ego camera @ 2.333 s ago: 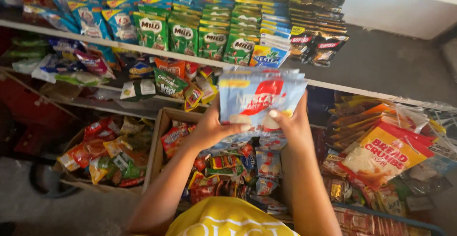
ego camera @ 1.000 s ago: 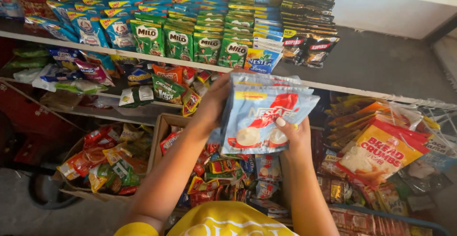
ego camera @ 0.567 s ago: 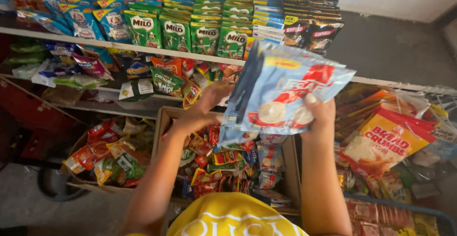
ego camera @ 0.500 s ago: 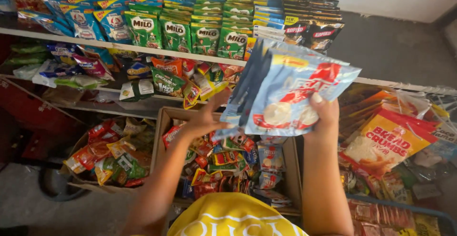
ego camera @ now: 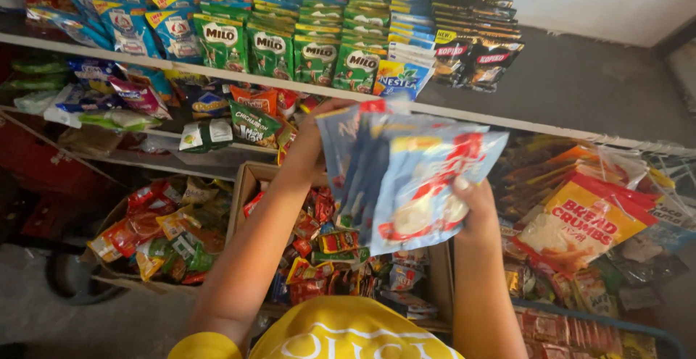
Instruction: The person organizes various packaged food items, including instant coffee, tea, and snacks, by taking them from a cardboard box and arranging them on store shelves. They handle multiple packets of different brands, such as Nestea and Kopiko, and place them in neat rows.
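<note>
Both hands hold a fanned stack of glossy light-blue sachet packets with red and white print (ego camera: 406,178), raised in front of the white shelf edge (ego camera: 217,75) and above the open cardboard box of small mixed snack sachets (ego camera: 326,257). The right hand (ego camera: 475,210) grips the stack's lower right corner, thumb on the front face and fingers closed behind it. The left hand (ego camera: 315,138) is mostly hidden behind the stack's upper left edge; it seems to pinch or steady the back packets, though how its fingers lie cannot be told. Handling this well probably means keeping the slippery packets squared between both hands so none slides out of the fan. Both forearms rise from the yellow shirt (ego camera: 348,334), the left reaching higher and further forward, the right nearly upright.
</note>
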